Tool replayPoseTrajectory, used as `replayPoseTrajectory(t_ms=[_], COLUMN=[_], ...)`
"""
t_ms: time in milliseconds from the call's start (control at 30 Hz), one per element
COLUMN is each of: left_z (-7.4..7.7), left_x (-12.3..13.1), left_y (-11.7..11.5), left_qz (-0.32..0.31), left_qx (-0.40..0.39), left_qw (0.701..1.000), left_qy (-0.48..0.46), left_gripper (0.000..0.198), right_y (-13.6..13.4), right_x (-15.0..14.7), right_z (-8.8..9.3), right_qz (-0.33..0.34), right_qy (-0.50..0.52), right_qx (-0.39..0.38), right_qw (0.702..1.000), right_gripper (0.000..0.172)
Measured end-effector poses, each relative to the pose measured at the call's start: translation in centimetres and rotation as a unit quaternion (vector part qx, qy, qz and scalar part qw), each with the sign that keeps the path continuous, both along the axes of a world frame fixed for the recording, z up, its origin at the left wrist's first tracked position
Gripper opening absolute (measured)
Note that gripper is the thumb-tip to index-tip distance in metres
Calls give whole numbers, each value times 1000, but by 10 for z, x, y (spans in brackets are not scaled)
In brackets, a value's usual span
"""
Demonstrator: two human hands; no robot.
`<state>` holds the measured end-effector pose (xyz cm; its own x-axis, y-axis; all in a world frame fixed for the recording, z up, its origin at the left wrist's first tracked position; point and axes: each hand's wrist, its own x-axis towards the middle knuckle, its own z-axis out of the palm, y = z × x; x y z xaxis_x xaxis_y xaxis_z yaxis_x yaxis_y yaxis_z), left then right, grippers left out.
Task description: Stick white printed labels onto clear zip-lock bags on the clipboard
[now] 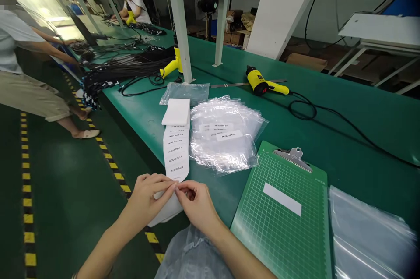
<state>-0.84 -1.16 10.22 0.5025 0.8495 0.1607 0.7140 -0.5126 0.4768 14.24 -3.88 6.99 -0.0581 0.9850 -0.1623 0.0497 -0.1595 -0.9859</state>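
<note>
A long strip of printed white labels point(176, 150) runs from a folded stack toward me and over the table's front edge. My left hand point(149, 198) pinches the strip at that edge, thumb and forefinger together. Right beside it, my right hand point(195, 202) is also closed in a pinch, its fingertips touching the left ones at the strip. Whether a loose label sits between the right fingertips is hidden. Just beyond lies a pile of clear zip bags point(226, 152), some bearing white labels. To the right is a green gridded clipboard point(282, 235) with a blank white strip point(282, 199) on it.
More clear bags point(367, 235) lie right of the clipboard. A yellow heat gun point(259, 81) with a trailing cord rests farther back, near a metal ruler point(229, 85). Bundled black cables point(131, 66) and a shelf post point(180, 20) stand at left. Two people work along the table.
</note>
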Motion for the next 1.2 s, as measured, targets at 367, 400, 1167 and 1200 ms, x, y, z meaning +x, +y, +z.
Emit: replayPoseTrajectory(t_ms=[367, 400, 1167, 1200], left_z=[-8, -8, -11, -13], left_x=[5, 4, 16, 12], left_y=[1, -1, -3, 1], left_qz=[95, 80, 281, 331], left_qx=[-78, -56, -221, -243], left_qw=[982, 987, 865, 821], left_qy=[-146, -125, -353, -397], left_gripper=[17, 15, 11, 13], right_y=[-6, -5, -7, -7], right_x=[-2, -2, 4, 4], right_z=[-14, -15, -11, -13], right_qz=[-10, -8, 7, 1], right_qy=[50, 57, 80, 86], right_qx=[-35, -36, -64, -73], right_qw=[998, 998, 995, 994], right_gripper=[25, 25, 22, 22])
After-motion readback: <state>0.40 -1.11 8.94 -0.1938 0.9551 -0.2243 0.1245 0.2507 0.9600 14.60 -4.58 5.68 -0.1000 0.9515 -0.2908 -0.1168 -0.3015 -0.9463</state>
